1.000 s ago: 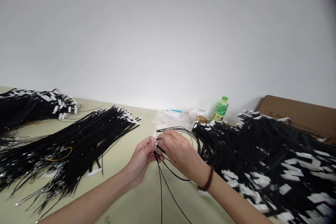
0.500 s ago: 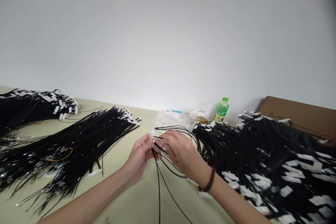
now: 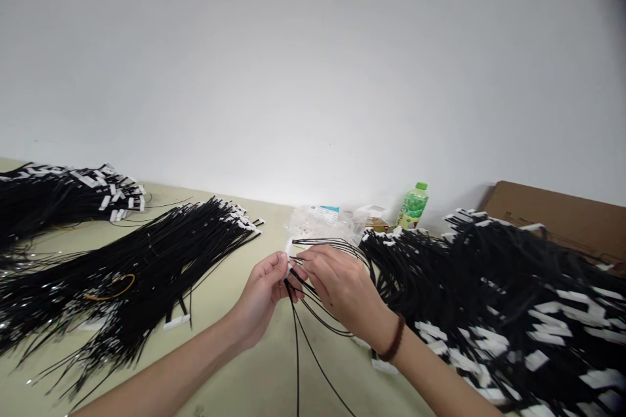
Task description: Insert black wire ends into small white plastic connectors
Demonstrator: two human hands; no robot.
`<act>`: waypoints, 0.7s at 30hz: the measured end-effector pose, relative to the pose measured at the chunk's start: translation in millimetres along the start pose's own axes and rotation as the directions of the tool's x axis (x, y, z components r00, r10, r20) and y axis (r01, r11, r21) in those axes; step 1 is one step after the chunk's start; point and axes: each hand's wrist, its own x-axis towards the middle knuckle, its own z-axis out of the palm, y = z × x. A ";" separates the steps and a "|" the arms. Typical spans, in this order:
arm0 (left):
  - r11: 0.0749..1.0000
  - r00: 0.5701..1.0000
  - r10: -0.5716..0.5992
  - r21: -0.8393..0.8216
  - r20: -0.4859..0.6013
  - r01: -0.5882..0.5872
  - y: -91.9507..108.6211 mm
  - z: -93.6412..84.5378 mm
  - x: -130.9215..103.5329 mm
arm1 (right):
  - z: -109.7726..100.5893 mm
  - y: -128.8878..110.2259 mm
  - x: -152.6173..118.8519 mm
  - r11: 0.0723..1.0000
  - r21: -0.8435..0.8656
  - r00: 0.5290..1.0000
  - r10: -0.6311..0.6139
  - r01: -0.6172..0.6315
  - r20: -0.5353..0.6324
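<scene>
Left hand (image 3: 261, 293) pinched on a small white plastic connector (image 3: 287, 251), grip clamped. Right hand (image 3: 337, 283) closed on thin black wires (image 3: 313, 313) just beside it (fingertips almost meeting), above the pale green surface (image 3: 229, 293), near centre. Large heap of black cables with white tags (image 3: 493, 287) right; green plastic bottle (image 3: 412, 204) far.

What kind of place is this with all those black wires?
Probably a small workshop for assembling cables by hand. Big piles of black wires with white connectors cover the table, a bag of white parts lies nearby, and a cardboard box waits.
</scene>
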 end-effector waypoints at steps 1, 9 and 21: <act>1.000 1.000 -0.001 -0.002 -0.003 0.001 0.2 0.2 0.4 | 0.3 0.5 -0.1 1.000 -0.001 1.000 -0.001 0.001 0.006; 1.000 1.000 0.012 0.026 0.008 -0.012 -0.2 -0.1 0.6 | -1.0 1.8 0.6 1.000 0.002 1.000 0.002 -0.002 0.001; 0.999 1.000 0.014 0.032 0.012 -0.014 -0.8 -0.6 1.6 | -3.3 0.1 1.9 0.999 -0.036 1.000 -0.004 0.003 -0.023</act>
